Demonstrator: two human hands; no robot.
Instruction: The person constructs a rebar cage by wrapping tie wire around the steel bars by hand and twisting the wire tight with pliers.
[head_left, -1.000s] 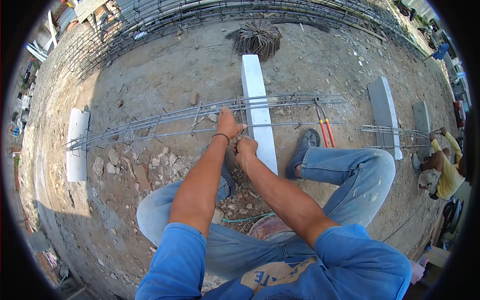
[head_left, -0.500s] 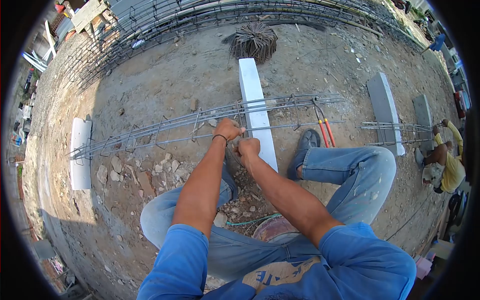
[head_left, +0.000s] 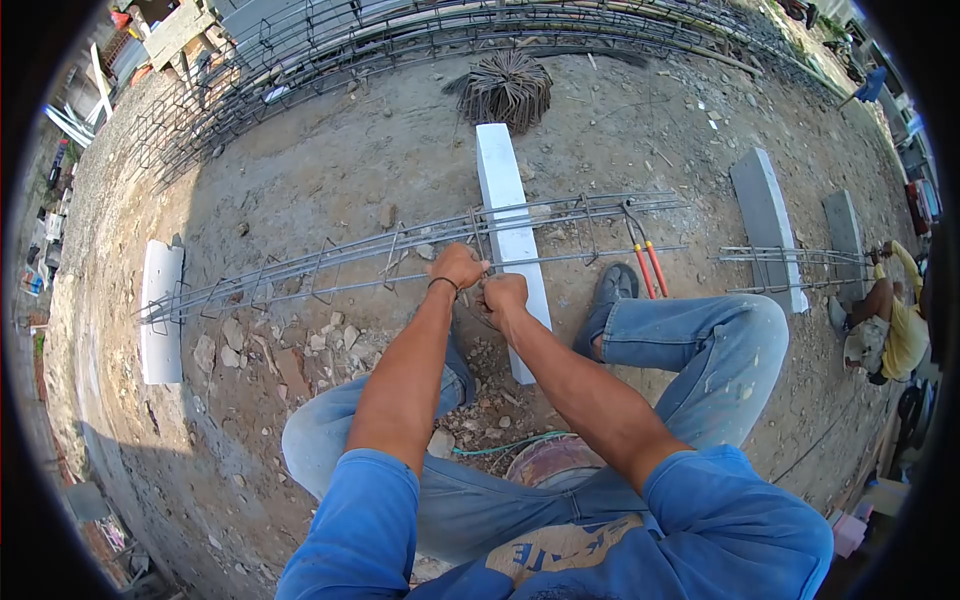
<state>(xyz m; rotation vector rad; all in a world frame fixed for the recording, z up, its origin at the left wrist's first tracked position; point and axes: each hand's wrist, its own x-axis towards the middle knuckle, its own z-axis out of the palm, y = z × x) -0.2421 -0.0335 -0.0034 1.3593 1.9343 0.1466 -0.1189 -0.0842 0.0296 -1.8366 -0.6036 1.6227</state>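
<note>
A long rebar cage [head_left: 345, 252] with square stirrups spans the middle, resting on a white block [head_left: 512, 222] and a pale block [head_left: 163, 310] at the left. My left hand [head_left: 459, 265] is closed at the front bar, beside a stirrup [head_left: 477, 228] just left of the middle block. Close by on the right, my right hand [head_left: 505, 292] makes a fist just below that bar. A thin dark strand hangs under the hands; what the fingers grip is too small to name. Red-handled pincers [head_left: 645, 250] lean against the cage near my shoe.
A bundle of bent rods [head_left: 506, 88] lies beyond the block. Finished cages [head_left: 400, 40] are stacked at the back. To the right, a co-worker in a yellow shirt [head_left: 905, 345] handles bars [head_left: 790, 254] on grey blocks [head_left: 765, 215]. Broken stones [head_left: 232, 345] litter the ground at left.
My right hand has shifted slightly right and down, and both hands remain closed at the same stirrup. The whole view has tilted a little.
</note>
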